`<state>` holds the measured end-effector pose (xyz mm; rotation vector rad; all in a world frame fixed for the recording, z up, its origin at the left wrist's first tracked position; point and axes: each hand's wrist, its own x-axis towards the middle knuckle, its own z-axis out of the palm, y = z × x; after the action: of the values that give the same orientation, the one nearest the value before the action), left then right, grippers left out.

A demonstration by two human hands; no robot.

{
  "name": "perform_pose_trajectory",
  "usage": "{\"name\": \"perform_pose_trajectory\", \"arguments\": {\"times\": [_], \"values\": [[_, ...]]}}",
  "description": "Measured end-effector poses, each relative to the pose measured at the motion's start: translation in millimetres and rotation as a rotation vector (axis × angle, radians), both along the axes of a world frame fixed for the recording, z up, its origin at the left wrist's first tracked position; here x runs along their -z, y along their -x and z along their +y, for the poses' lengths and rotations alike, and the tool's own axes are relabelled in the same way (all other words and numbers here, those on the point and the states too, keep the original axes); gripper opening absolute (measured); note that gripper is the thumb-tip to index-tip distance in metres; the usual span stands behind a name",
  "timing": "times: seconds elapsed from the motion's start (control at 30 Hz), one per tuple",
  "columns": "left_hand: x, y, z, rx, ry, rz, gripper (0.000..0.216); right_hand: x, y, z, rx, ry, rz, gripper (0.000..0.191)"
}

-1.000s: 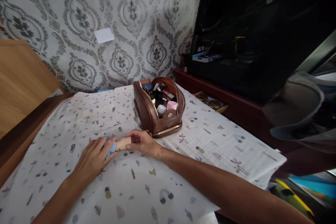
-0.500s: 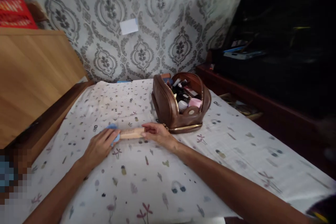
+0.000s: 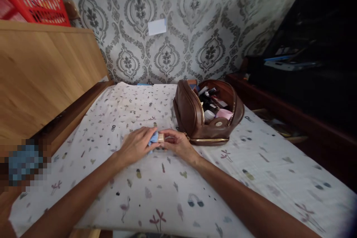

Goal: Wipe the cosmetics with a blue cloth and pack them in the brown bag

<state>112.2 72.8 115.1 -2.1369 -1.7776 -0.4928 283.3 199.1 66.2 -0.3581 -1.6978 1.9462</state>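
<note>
While both hands meet mid-sheet, head view: 1 beige tube, 1 blue cloth, 1 bag.
Left hand [image 3: 137,142] is curled over the blue cloth [image 3: 153,139], wrapped on the beige tube [image 3: 161,138]; right hand [image 3: 180,144] is half-curled, thumb and fingertips at the tube's right end. Tube lies roughly level between the hands, low over the printed sheet [image 3: 131,100]; only a short smooth beige end shows, most of it hidden. 1 brown bag [image 3: 190,113], unzipped, stands just beyond the right hand, tight on that side; in it 1 pink-lidded jar [image 3: 224,113], 1 white-lidded jar [image 3: 208,115], rest too jumbled to count. Room to move: left and near side, to the sheet's near edge at frame bottom.
</note>
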Motion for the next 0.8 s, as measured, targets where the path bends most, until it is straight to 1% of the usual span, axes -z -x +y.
{"name": "perform_pose_trajectory", "arguments": {"times": [0.07,0.13,0.23,0.33,0.5,0.67,0.8], "values": [[2.0,-3.6,7.5,-0.009,0.103,-0.070,0.044,-0.6,0.0,-0.8,0.012,-0.008,0.007,0.050],[2.1,-1.6,10.9,-0.015,0.193,-0.146,0.043,-1.3,0.0,-1.4,0.021,0.005,0.007,0.050],[1.5,6.6,11.0,-0.033,0.267,-0.239,0.040,-2.5,0.0,-2.1,0.021,0.036,0.003,0.053],[3.9,12.6,9.9,-0.021,0.256,-0.275,0.040,-3.7,0.2,-3.2,0.018,0.044,-0.007,0.051],[7.5,18.3,8.8,0.011,0.208,-0.212,0.044,-6.0,-0.4,-6.1,0.047,0.036,-0.016,0.050],[1.0,34.3,3.3,-0.001,0.198,-0.219,0.045,-9.0,-3.3,-5.4,0.086,-0.065,-0.031,0.050],[-3.4,46.0,-0.5,-0.057,0.156,-0.253,0.039,-12.6,-5.6,-3.7,0.120,-0.084,-0.007,0.048]]}}
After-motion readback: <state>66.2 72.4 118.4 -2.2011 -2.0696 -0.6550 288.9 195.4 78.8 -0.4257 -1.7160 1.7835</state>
